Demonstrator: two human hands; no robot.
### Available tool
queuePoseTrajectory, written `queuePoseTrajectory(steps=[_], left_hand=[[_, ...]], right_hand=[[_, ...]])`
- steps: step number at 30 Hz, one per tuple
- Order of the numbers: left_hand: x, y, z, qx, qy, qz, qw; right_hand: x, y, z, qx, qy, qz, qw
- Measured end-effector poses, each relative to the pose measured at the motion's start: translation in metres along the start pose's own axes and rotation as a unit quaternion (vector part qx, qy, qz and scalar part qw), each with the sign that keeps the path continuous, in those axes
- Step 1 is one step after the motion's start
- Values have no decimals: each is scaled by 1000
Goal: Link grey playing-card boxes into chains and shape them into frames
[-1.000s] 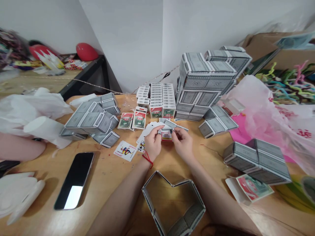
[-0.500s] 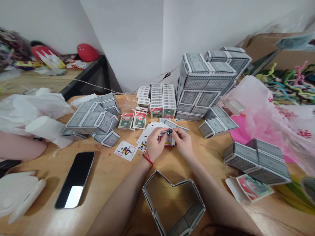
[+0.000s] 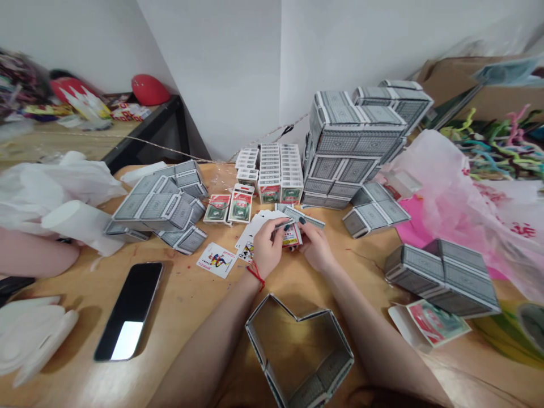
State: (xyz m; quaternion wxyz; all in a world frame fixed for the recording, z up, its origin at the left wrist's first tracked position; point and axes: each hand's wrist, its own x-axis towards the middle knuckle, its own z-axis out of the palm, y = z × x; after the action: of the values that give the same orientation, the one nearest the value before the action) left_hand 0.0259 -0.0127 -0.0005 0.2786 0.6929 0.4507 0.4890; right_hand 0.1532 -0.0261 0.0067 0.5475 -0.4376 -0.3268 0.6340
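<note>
A black phone [image 3: 127, 311] lies near a joker card [image 3: 216, 260] and heart-shaped card frame [image 3: 335, 371].

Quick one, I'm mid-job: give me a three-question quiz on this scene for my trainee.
1. True or false: the phone lies screen up on the table, on the left hand's side.
2. The left hand and right hand together grip: A) scissors B) a small card pack C) a cup.
3. Fill in: the heart-shaped card frame sits ___ the two forearms.
Key: 1 true; 2 B; 3 between.
</note>
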Motion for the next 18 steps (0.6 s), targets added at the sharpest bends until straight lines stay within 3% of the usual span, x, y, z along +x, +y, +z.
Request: queuePoseTrajectory(steps=[4, 11, 18], left_hand=[[0, -2, -1, 7, 18, -6, 1000], [0, -4, 0, 39, 21, -37, 998], [0, -3, 1, 33, 19, -17, 999]], right_hand=[[-1, 0, 2, 40, -48, 22, 998], [-2, 4, 4, 71, -80, 72, 992], [-4, 2, 4, 49, -98, 65, 992]])
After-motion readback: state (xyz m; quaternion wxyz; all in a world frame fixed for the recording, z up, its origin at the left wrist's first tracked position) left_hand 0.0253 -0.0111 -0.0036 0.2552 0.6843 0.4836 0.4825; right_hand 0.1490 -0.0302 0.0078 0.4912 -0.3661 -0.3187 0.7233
